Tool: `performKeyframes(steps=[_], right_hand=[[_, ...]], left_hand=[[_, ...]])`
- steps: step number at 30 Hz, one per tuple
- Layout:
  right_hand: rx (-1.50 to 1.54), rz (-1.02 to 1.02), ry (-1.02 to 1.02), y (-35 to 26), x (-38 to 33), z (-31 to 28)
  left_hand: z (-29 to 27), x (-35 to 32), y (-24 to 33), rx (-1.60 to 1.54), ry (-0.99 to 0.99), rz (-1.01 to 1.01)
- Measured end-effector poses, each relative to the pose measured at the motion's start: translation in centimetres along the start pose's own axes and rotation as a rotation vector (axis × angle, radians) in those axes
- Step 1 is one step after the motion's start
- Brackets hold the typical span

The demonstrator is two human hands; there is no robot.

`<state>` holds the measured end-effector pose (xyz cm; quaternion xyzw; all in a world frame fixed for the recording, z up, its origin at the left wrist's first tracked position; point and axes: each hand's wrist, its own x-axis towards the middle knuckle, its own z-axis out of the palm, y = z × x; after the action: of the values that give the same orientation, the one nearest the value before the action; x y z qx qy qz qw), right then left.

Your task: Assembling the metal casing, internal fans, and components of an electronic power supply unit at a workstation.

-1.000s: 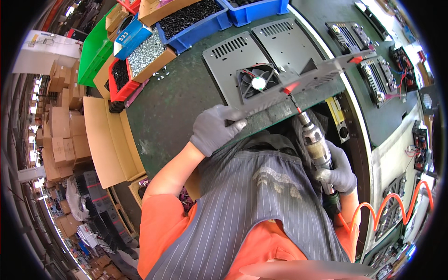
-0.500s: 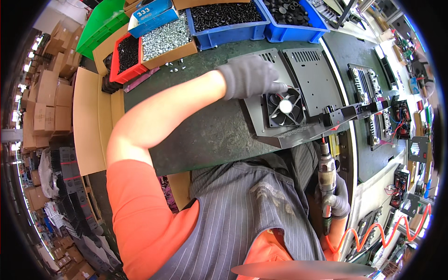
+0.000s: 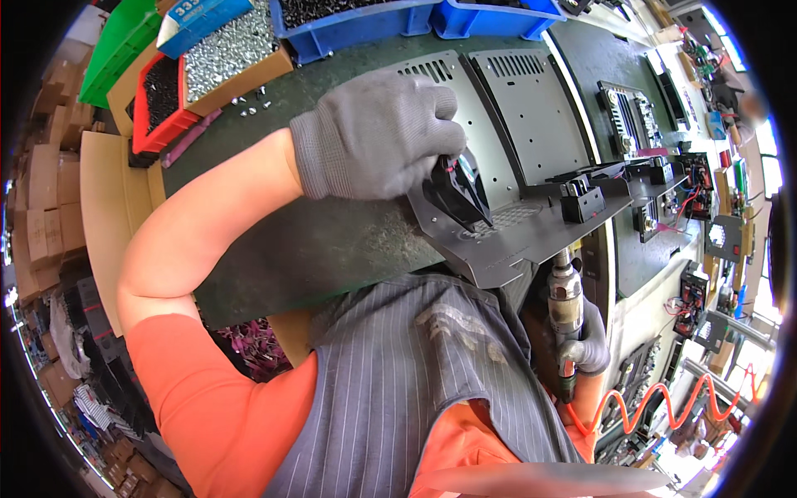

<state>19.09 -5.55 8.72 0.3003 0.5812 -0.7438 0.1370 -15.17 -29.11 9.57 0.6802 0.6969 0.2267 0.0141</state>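
My left hand [image 3: 378,137], in a grey glove, grips a small black cooling fan [image 3: 458,195] and tilts it on edge over a grey metal plate [image 3: 519,241] with a round vent grille. My right hand [image 3: 585,344], also gloved, holds a pneumatic screwdriver [image 3: 566,303] upright below the plate's near edge. A black bracket [image 3: 583,199] sits on the plate's right side.
Two more perforated grey plates [image 3: 531,108] lie beyond on the dark green bench. Bins of screws stand at the back: blue [image 3: 357,29], red [image 3: 158,108], green [image 3: 116,46], and a cardboard box [image 3: 228,62]. Circuit boards [image 3: 631,112] lie to the right. An orange coiled hose [image 3: 656,398] hangs lower right.
My left hand has lifted the fan from lying flat on the plate and tipped it on edge. The plate sits closer to me. My right hand keeps the screwdriver below.
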Motion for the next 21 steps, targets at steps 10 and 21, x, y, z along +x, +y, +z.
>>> performKeyframes(steps=[10,21], right_hand=[[0.039,0.069,0.06,-0.8,-0.5,0.8],[-0.009,0.038,0.188,-0.7,-0.7,2.0]], left_hand=[[-0.2,3.1,0.6,-0.403,-0.224,-0.702],[3.8,3.1,4.1,-0.752,-0.297,-0.487]])
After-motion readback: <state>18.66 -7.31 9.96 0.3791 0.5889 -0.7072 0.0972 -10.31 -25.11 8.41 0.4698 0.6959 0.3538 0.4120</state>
